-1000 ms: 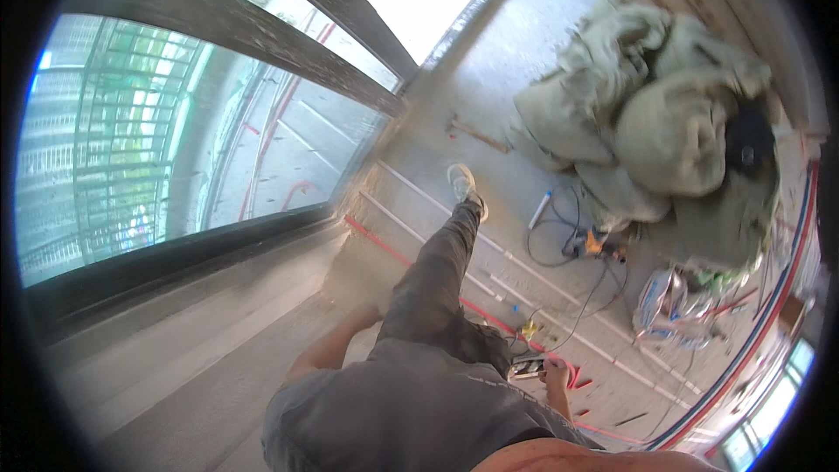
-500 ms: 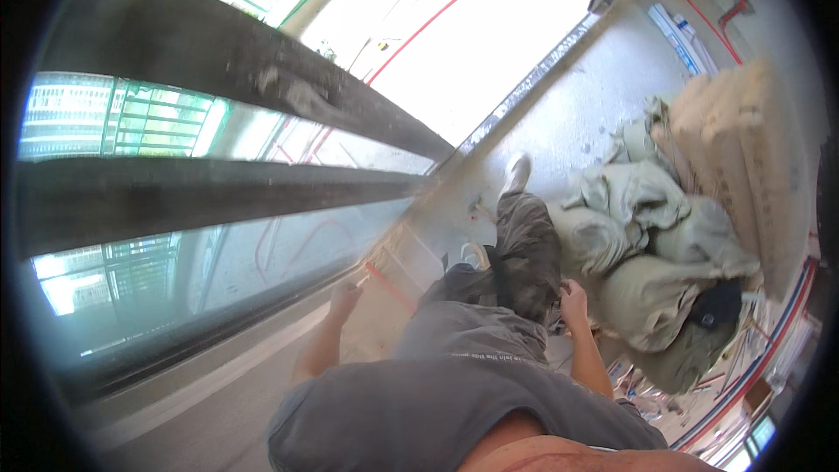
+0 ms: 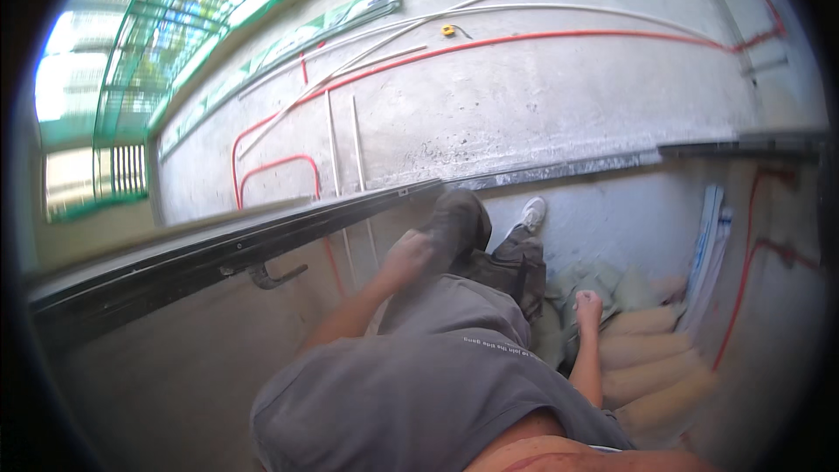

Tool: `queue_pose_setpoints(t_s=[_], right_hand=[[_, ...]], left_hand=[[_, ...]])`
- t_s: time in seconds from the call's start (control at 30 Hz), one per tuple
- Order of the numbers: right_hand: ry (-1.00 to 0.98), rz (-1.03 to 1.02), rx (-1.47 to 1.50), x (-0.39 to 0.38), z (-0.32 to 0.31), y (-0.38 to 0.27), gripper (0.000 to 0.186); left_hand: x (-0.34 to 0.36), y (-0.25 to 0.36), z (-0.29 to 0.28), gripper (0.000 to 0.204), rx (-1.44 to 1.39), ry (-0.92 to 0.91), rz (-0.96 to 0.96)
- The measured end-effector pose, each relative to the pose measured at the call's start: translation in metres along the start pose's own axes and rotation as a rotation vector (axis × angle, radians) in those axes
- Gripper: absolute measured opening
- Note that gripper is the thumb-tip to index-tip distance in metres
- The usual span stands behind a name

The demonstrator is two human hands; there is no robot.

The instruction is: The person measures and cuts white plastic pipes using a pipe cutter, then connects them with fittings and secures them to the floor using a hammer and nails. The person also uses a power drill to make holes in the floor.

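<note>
My left hand is low in front of me, beside my raised dark trouser leg and near the dark metal door frame. It is smeared by motion, and I cannot make out its fingers. My right hand hangs at my right side with the fingers curled in. Whether anything small is inside it is hidden. Just beyond that hand lie grey-green woven sacks, and tan stacked sacks are close to its forearm. A white shoe is on the floor ahead.
A dark door track crosses the floor ahead. Past it, red pipe and long white pipes run over concrete, with a yellow tape measure among them. A black handle juts from the door frame. Green railings are far left.
My view has swung round to the right and the room past the door track now shows plainly. My left hand has moved forward to the knee; the sacks have shifted behind my right arm.
</note>
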State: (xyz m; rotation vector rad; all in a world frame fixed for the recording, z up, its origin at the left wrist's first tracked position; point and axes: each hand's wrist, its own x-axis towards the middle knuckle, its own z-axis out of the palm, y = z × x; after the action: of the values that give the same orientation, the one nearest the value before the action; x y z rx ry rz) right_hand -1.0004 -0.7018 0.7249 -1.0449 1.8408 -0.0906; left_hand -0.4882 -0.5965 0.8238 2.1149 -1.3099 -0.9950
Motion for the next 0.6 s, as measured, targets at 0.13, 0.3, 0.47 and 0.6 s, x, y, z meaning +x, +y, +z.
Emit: queue_pose_setpoints(t_s=[0.13, 0.3, 0.47, 0.6], right_hand=[[-0.106, 0.022, -0.210, 0.079, -0.049, -0.061, 0.019], [-0.141, -0.192, -0.281, 0.191, -0.051, -0.166, 0.020], [-0.115, -0.244, -0.234, 0.239, -0.003, -0.300, 0.021], [-0.201, 0.055, -0.390, 0.237, 0.036, -0.406, 0.023]], left_hand=[[0.075, 0.108, -0.021, 0.026, -0.178, 0.036, -0.069], [0.174, 0.095, -0.025, 0.030, -0.086, 0.004, -0.270], [0.326, 0.030, -0.027, 0.032, -0.255, 0.048, -0.275], [0.429, -0.032, -0.076, 0.034, -0.339, 0.094, -0.328]])
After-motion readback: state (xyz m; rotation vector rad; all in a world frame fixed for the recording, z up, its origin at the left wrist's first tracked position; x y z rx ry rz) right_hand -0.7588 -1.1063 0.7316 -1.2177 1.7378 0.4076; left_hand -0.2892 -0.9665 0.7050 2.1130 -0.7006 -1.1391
